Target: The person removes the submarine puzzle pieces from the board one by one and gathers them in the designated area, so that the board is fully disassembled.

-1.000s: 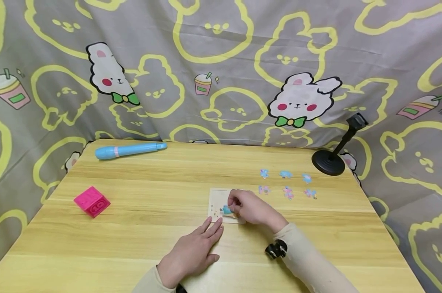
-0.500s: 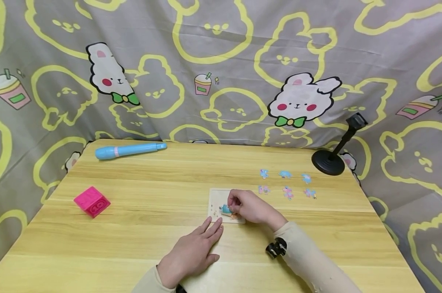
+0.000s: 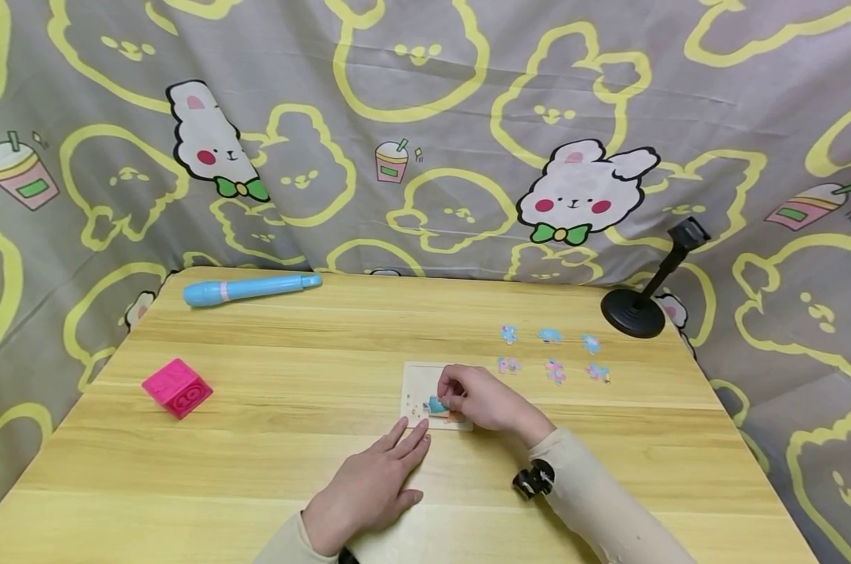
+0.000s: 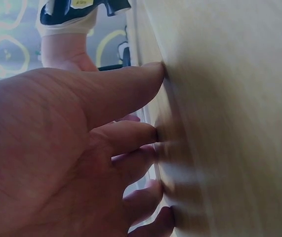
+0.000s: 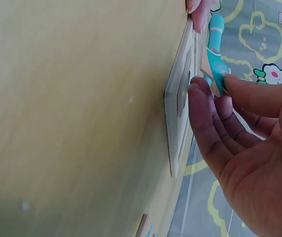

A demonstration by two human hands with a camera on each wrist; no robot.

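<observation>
My right hand (image 3: 485, 399) pinches a teal puzzle piece (image 5: 219, 71) between thumb and fingers. The piece is held tilted, close over a small pale puzzle board (image 3: 416, 377), where it overlaps the printed picture in the head view. Part of the board's right side is hidden behind that hand. Palm down, my left hand (image 3: 372, 486) rests by the board's near edge, two fingertips right at its lower left border. In the left wrist view, its thumb (image 4: 131, 89) and fingertips come down to the tabletop.
Several blue and pink puzzle pieces (image 3: 555, 370) lie in two rows right of the board. A black stand (image 3: 633, 312) is at the back right. A blue toy microphone (image 3: 252, 290) lies at the back left, with a pink cube (image 3: 177, 388) nearer. Behind the table (image 3: 291, 368) hangs a patterned curtain (image 3: 454, 141).
The teal piece in my right hand has shifted its tilt slightly over the board. Both hands stay in nearly the same place.
</observation>
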